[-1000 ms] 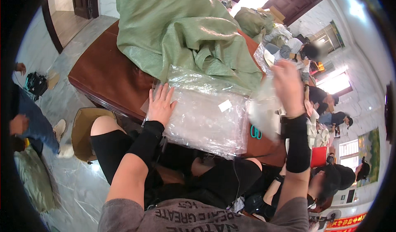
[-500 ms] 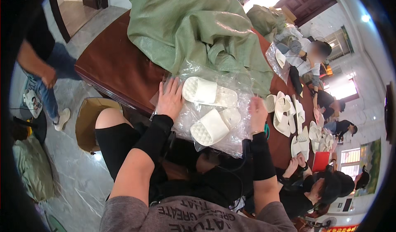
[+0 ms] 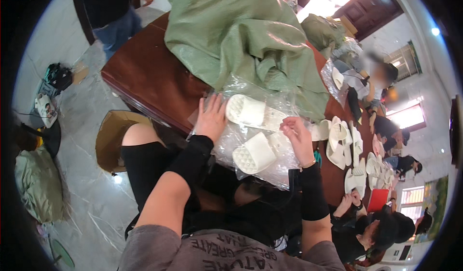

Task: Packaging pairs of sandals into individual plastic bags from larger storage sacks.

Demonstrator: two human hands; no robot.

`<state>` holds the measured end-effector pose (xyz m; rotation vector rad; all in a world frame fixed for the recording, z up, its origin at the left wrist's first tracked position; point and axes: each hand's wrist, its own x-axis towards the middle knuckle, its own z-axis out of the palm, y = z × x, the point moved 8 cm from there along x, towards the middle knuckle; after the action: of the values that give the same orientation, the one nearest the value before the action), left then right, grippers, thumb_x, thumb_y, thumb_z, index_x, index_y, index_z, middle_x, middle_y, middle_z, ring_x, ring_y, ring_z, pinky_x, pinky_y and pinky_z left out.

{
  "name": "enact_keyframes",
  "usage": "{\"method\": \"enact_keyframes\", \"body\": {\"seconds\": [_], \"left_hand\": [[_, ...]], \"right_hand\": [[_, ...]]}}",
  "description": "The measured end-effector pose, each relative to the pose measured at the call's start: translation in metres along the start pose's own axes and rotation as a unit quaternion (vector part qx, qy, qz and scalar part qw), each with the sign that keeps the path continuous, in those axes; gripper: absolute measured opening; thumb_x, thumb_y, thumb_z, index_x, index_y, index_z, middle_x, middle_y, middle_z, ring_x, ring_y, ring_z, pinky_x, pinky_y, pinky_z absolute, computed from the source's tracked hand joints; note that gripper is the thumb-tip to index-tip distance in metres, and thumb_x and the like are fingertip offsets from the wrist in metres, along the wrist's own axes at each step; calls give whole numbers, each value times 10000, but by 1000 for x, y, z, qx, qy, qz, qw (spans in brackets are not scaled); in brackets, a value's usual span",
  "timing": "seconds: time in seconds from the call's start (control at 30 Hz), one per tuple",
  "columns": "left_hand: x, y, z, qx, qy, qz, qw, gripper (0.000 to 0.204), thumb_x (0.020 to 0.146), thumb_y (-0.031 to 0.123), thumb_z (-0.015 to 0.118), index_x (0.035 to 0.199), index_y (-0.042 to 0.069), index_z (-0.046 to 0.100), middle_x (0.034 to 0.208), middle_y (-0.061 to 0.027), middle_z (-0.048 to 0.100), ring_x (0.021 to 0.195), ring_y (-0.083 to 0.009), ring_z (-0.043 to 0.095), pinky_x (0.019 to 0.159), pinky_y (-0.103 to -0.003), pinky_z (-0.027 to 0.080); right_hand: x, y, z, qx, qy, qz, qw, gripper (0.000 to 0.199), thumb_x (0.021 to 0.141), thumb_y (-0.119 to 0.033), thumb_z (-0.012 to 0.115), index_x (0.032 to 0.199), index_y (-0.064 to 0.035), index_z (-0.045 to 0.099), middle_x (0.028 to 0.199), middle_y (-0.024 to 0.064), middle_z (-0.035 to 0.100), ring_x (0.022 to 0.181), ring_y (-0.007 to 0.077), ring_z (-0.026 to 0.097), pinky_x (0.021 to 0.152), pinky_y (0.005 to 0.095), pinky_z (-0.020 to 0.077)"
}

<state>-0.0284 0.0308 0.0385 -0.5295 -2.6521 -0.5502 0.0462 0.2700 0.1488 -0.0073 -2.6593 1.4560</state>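
Two white slide slippers lie side by side on a stack of clear plastic bags (image 3: 224,143) at the table's near edge. The upper slipper (image 3: 251,112) and the lower slipper (image 3: 255,153) both point their toe ends left. My left hand (image 3: 211,120) rests flat on the plastic beside the upper slipper's toe, fingers spread. At that slipper's heel end is my right hand (image 3: 298,138), its fingers bent and pinched together. Whether they grip the heel or the film is hidden.
A green woven sheet (image 3: 241,39) covers much of the brown table (image 3: 144,71). More white slippers (image 3: 340,141) stand along the right, where several people work. An open cardboard box (image 3: 113,141) sits left of my knee. Another person (image 3: 108,15) stands at the far left.
My right hand has moved from the bags' right edge inward onto the upper slipper's heel end. My left hand stays flat on the plastic. The person at the left has walked farther away.
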Motion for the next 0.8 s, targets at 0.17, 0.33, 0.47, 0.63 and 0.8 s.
{"method": "enact_keyframes", "body": {"seconds": [0.17,0.33,0.47,0.63,0.8], "left_hand": [[5,17,1,-13,3,13,1000,552,854,291,578,1358,108,447,1420,-110,416,1350,-259,344,1118,-537,204],[1,10,-3,-35,17,10,999,542,872,326,586,1354,117,451,1412,-100,420,1333,-255,361,1114,-530,216],[3,8,-3,-39,24,12,999,545,866,329,593,1348,118,454,1412,-96,420,1330,-251,363,1113,-527,220],[9,6,-1,-30,27,4,999,541,859,329,599,1341,125,461,1415,-94,415,1331,-249,361,1113,-526,222],[4,6,-4,-19,9,1,1000,548,853,346,601,1338,131,465,1417,-97,415,1335,-260,356,1116,-539,203]], "right_hand": [[0,93,-70,-409,64,86,906,419,892,-314,546,1208,-39,544,1221,201,560,1151,358,523,969,420,414],[1,67,-91,-556,75,63,825,384,865,-325,588,1121,-41,622,1136,155,614,1099,343,560,969,408,419],[1,60,-35,-153,64,51,985,382,843,-283,644,1091,5,615,1142,218,605,1051,359,576,914,397,447],[7,59,-3,-402,10,90,911,388,859,-306,662,1050,27,601,970,176,638,860,324,624,792,378,495],[24,59,-4,94,-71,196,973,176,910,-205,500,843,-58,570,731,31,557,672,111,575,547,299,543]]}}
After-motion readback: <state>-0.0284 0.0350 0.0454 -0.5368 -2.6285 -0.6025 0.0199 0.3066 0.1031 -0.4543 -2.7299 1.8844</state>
